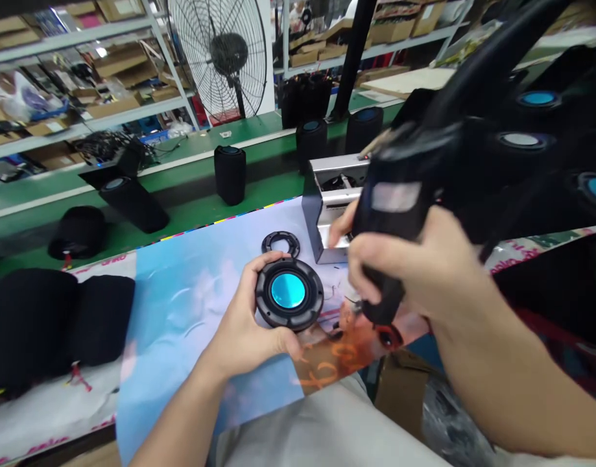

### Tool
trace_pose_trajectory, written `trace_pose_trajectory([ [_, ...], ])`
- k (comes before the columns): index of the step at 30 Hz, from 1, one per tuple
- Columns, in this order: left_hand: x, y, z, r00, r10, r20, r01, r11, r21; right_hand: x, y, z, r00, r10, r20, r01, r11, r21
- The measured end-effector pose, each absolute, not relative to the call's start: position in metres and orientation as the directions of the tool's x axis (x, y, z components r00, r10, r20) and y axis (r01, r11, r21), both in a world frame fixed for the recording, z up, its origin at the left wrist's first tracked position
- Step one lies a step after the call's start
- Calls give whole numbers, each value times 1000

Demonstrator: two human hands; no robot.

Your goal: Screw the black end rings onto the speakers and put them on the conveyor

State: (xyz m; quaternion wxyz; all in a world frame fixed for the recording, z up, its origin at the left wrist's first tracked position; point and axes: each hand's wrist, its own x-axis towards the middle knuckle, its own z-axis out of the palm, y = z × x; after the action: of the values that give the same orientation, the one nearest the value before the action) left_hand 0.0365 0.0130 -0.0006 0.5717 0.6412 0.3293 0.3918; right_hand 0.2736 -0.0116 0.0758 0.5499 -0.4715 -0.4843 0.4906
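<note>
My left hand (246, 347) is wrapped round a round black speaker (266, 285), its shiny blue disc facing up, above a printed sheet (181, 292). Just beyond the speaker, a black ring (267, 245) lies on the sheet. My right hand (424, 266) grips a black electric screwdriver (388, 224), blurred by motion, to the right of the speaker and apart from it. Behind the tool stands a silver metal box (329, 237), partly hidden by the right hand's fingers.
Several black cylindrical speakers (230, 175) stand or lie on the green bench (190, 194). Black fabric-covered pieces (106, 318) sit at left. Black housings with coloured discs (541, 98) fill the right. A large fan (229, 55) and loaded shelves (117, 117) are behind. A cardboard box (399, 389) is below.
</note>
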Motion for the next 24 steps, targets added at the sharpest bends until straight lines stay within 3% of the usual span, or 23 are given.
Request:
trace_pose_trajectory([
  [3,32,15,-3,533,830,164,-59,-157,986,269,-23,57,-84,978,-191,-84,-198,-977],
  [5,31,16,-3,539,825,170,-56,-167,984,265,-26,45,-86,960,-265,-98,-273,-957],
  [12,29,32,3,593,774,220,-113,-190,975,251,-29,25,32,991,-127,28,-128,-991],
  [19,22,54,18,724,671,159,-29,-201,979,254,-30,17,118,984,-132,119,-146,-982],
  [24,25,57,34,781,607,149,89,-345,934,253,-31,23,121,981,-149,165,-168,-972],
])
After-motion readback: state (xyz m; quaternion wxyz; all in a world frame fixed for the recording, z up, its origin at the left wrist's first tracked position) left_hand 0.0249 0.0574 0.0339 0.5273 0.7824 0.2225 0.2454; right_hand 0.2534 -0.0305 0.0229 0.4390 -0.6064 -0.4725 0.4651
